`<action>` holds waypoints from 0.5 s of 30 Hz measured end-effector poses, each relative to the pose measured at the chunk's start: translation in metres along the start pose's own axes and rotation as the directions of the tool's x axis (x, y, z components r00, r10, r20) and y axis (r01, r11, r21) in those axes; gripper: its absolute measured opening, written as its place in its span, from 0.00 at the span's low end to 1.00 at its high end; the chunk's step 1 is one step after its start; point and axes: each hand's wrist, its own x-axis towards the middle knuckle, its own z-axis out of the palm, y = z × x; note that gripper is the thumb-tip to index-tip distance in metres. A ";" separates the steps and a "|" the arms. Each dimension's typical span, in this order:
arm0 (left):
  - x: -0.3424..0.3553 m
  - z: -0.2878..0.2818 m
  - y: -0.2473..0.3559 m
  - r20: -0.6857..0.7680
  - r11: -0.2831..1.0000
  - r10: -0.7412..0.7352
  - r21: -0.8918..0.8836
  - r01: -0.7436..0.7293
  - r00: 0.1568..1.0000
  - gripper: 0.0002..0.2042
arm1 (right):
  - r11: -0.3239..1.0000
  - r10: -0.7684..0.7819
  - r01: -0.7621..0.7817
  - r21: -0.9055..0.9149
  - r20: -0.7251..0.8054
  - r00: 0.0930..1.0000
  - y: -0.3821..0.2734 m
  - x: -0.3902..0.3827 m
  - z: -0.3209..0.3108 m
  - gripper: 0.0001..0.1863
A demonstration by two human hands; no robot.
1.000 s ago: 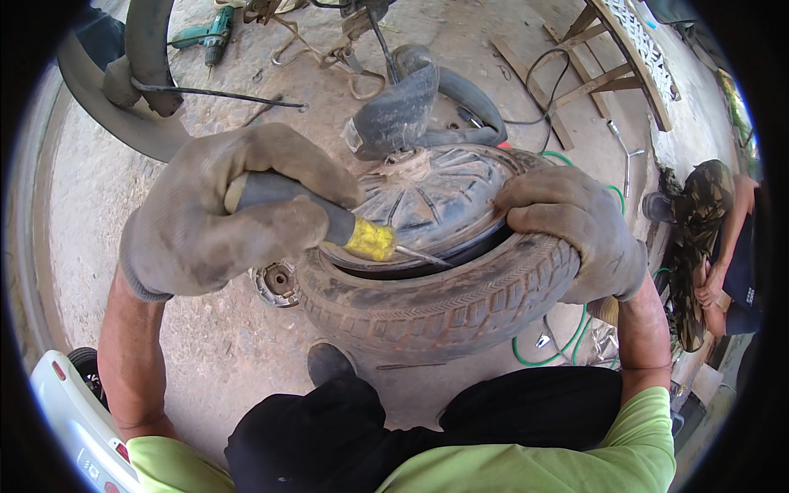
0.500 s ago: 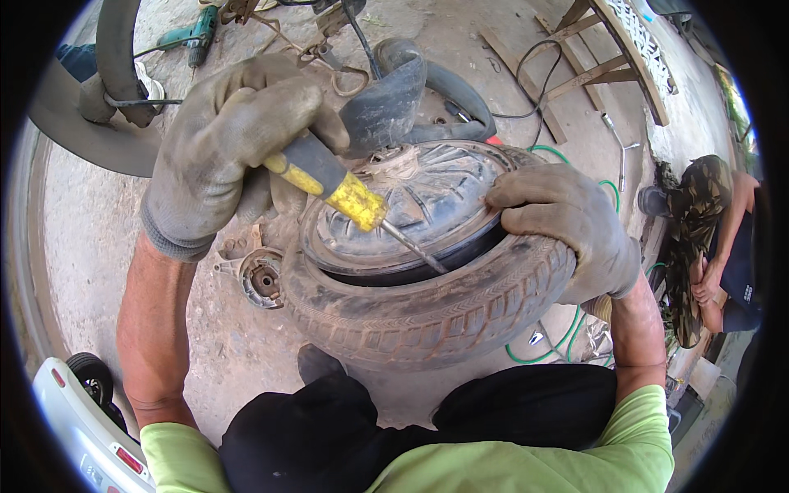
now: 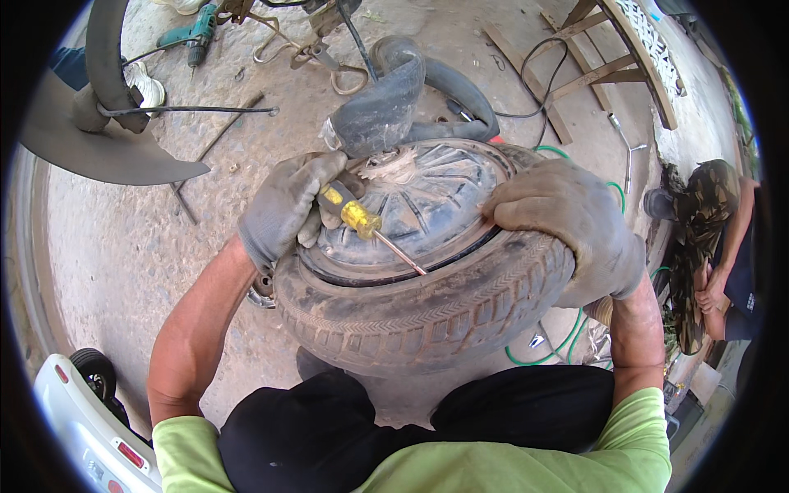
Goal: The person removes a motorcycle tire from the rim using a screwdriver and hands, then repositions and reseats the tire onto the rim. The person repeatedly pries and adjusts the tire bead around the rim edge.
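A worn tyre lies tilted in front of my knees, with a dusty metal wheel rim set inside it. In my gloved left hand is a screwdriver with a yellow and black handle, the fingers wrapped round it. The tip of its shaft reaches the line where the rim meets the tyre's near bead. My gloved right hand is closed over the right side of the tyre, its fingertips at the rim's edge; the thumb is hidden.
A dark inner tube lies just beyond the wheel. Farther off are a green power drill, a wooden frame, a lug wrench and a green hose. A person in camouflage trousers sits at the right.
My left hand has come down and right, bringing the screwdriver lower and flatter against the wheel. The dark gap between tyre and rim looks narrower. My right hand stays almost in place.
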 end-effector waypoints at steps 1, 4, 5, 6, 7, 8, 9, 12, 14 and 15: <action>-0.002 0.002 -0.004 -0.037 0.999 0.019 0.031 -0.018 0.999 0.29 | 1.000 0.003 -0.003 -0.005 0.023 1.000 -0.001 0.003 -0.003 0.33; 0.001 -0.006 -0.018 -0.085 0.995 0.055 0.091 -0.047 0.995 0.28 | 1.000 -0.005 0.007 -0.022 0.086 0.996 -0.007 0.016 -0.008 0.35; 0.001 -0.007 -0.024 -0.081 0.994 0.059 0.092 -0.051 0.995 0.28 | 0.999 0.003 0.001 -0.038 0.119 0.993 -0.010 0.020 -0.008 0.36; 0.001 -0.007 -0.028 -0.085 0.994 0.065 0.098 -0.057 0.994 0.28 | 0.997 0.025 -0.013 -0.072 0.164 0.986 -0.017 0.023 -0.009 0.38; -0.001 -0.007 -0.027 -0.096 0.993 0.051 0.107 -0.040 0.994 0.28 | 0.994 0.049 -0.026 -0.108 0.208 0.977 -0.026 0.024 -0.008 0.40; 0.000 -0.005 -0.026 -0.101 0.993 0.036 0.117 -0.024 0.994 0.28 | 0.992 0.044 -0.019 -0.125 0.198 0.979 -0.039 0.028 -0.003 0.40; -0.003 -0.002 -0.023 -0.113 0.992 -0.006 0.123 0.020 0.994 0.28 | 0.990 0.043 -0.016 -0.137 0.195 0.980 -0.058 0.036 0.008 0.40; -0.005 -0.001 -0.022 -0.091 0.993 -0.005 0.119 0.016 0.996 0.26 | 0.981 0.073 -0.026 -0.193 0.242 0.967 -0.071 0.049 0.014 0.41; -0.005 -0.002 -0.017 -0.045 0.992 -0.010 0.128 0.015 0.999 0.26 | 0.971 0.098 -0.039 -0.237 0.244 0.965 -0.075 0.045 0.012 0.41; -0.005 -0.001 -0.015 -0.045 0.993 -0.022 0.117 0.027 0.999 0.26 | 0.976 0.101 -0.038 -0.212 0.293 0.951 -0.074 0.048 0.009 0.40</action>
